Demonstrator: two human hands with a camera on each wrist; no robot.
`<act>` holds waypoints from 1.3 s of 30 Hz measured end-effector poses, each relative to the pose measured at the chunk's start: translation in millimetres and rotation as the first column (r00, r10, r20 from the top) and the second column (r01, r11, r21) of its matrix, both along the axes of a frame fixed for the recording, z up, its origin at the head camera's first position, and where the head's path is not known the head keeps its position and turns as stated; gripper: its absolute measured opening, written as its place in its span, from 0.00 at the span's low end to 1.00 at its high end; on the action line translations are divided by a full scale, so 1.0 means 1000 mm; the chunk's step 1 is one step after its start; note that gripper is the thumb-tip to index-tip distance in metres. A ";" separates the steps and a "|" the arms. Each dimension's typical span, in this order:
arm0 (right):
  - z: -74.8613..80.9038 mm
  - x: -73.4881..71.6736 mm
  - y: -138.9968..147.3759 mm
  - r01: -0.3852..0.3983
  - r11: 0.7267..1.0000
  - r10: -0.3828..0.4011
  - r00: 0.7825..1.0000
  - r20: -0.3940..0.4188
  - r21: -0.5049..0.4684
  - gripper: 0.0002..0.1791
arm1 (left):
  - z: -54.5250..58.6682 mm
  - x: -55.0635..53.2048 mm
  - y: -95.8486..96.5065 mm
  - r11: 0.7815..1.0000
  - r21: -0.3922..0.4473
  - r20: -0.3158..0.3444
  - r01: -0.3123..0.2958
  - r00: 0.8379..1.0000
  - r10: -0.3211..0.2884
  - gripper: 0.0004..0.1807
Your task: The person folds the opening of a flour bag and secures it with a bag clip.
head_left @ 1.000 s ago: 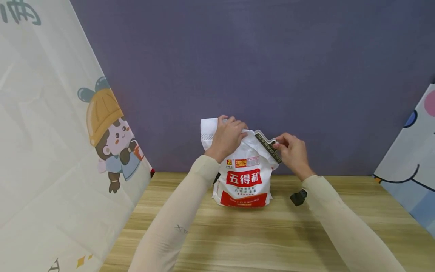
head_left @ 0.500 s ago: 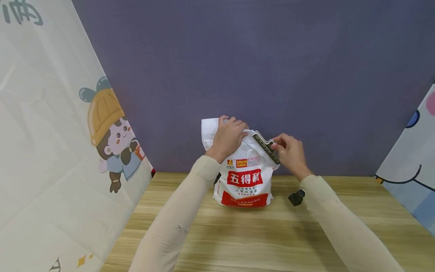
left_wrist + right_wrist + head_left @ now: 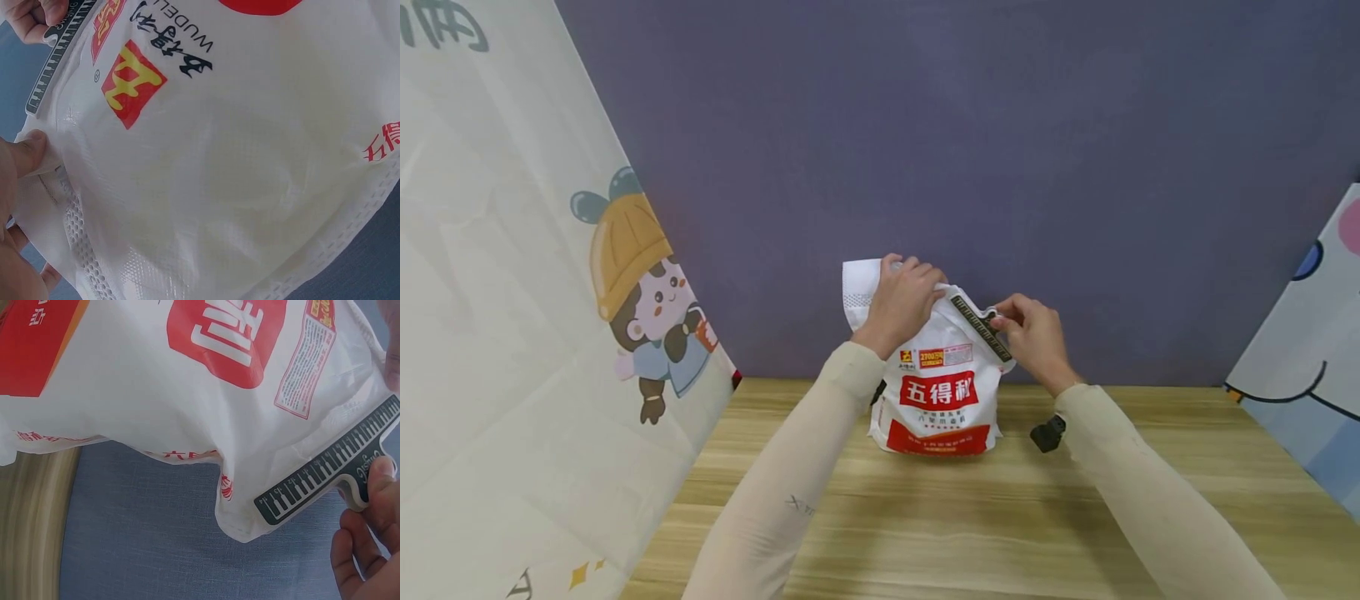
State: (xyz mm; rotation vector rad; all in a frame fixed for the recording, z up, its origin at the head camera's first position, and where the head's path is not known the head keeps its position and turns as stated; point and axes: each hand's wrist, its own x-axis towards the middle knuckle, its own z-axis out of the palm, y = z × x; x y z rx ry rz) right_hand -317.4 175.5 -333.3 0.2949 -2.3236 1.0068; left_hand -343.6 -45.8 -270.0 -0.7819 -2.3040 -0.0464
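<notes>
A white printed bag [image 3: 883, 408] with red labels, looking like a flour bag, stands on the table against the back wall. My left hand [image 3: 904, 302] grips its folded top, thumb on the near side in the left wrist view. A long black-and-white clip [image 3: 981, 327], printed with piano keys, lies slantwise over the bag's upper right edge. My right hand [image 3: 1034, 340] pinches the clip's handle between thumb and fingers. In the right wrist view the clip [image 3: 325, 469] overlaps the bag's folded edge, its lower end near the bag's corner. The clip's back side is hidden.
The wood-grain table [image 3: 925, 525] runs up to a dark blue-grey back wall [image 3: 970, 142]. A pale panel [image 3: 497, 292] with a cartoon figure stands at the left, another printed panel [image 3: 1322, 350] at the right. A black device [image 3: 1048, 434] sits at my right wrist.
My right hand has shifted a little to the left with the clip, which now lies further in over the bag's top edge. The left hand and the bag have hardly moved.
</notes>
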 end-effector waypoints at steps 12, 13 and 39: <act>0.000 -0.001 -0.001 -0.013 1.000 0.012 1.000 0.011 0.004 0.06 | 0.000 0.000 -0.001 1.000 0.005 0.013 -0.001 1.000 0.001 0.11; 0.000 -0.001 -0.001 -0.014 1.000 0.014 1.000 0.011 0.005 0.06 | 0.000 -0.001 -0.001 1.000 0.005 0.014 -0.002 1.000 0.002 0.11; 0.000 0.000 0.000 -0.023 1.000 0.022 0.997 0.074 0.011 0.11 | 0.000 0.002 -0.001 1.000 0.010 0.005 0.005 1.000 -0.005 0.11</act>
